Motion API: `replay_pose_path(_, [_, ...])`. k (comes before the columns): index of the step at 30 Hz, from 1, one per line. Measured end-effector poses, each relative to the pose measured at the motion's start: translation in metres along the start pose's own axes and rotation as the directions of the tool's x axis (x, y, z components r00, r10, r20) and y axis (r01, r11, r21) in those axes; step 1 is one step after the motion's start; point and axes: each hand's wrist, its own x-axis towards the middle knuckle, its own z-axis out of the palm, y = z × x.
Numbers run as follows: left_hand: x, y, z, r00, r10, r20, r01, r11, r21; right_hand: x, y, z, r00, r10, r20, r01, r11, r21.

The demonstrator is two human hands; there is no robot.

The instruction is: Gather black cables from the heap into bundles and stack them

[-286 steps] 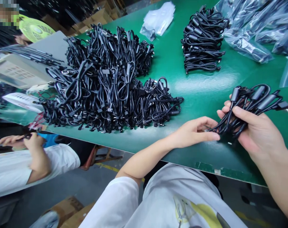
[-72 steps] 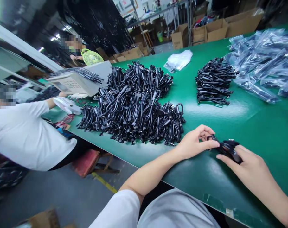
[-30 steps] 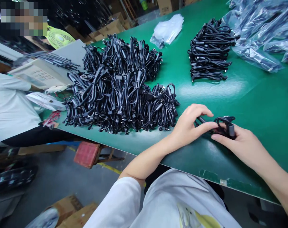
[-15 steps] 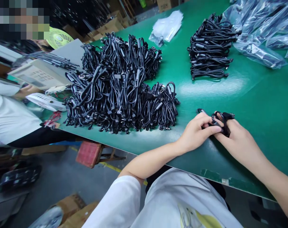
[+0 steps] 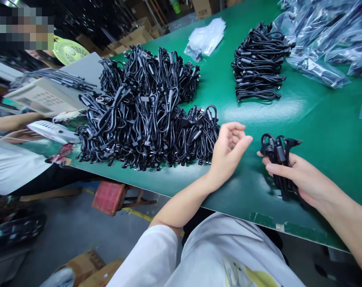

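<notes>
While right hand clutches cable bundle near table front edge, its fingers wrap closed around bundle from below. Bundle: black cords doubled in loops, dark moulded barrels, one plug jutting right. Left hand apart from bundle, empty, fingers half curled, just beside big cable pile.

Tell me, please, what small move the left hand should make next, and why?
I'd suggest bringing the open left hand across to steady the bundle of black cables in the right hand. The left hand looks empty and sits close by, while the cables seem to hang loosely below the right hand's grip.
</notes>
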Motion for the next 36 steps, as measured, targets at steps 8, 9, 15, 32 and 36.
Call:
replay_pose_path(8, [0.004,-0.013,0.005,0.878,-0.152,0.453,0.23,0.965,-0.122,-0.004,-0.005,0.005,0.995,0.045,0.092,-0.071,0.952,0.299])
replay_pose_path(9, [0.003,-0.015,0.006,0.895,-0.158,0.418,0.232,0.964,-0.131,-0.004,-0.007,0.006,0.997,0.021,0.068,-0.044,0.93,0.365])
replay_pose_path(15, [-0.007,-0.018,0.013,0.726,-0.345,0.595,0.424,0.905,0.007,-0.002,-0.012,0.0,0.986,-0.124,-0.116,0.167,0.831,0.531])
replay_pose_path(32, [-0.021,-0.021,0.024,0.829,-0.274,0.488,0.393,0.905,-0.16,-0.005,-0.015,-0.014,0.915,-0.374,-0.152,0.386,0.7,0.601])
replay_pose_path(36, [-0.019,-0.02,0.023,0.836,-0.271,0.477,0.383,0.911,-0.152,-0.009,-0.016,-0.013,0.876,-0.464,-0.133,0.454,0.701,0.55])
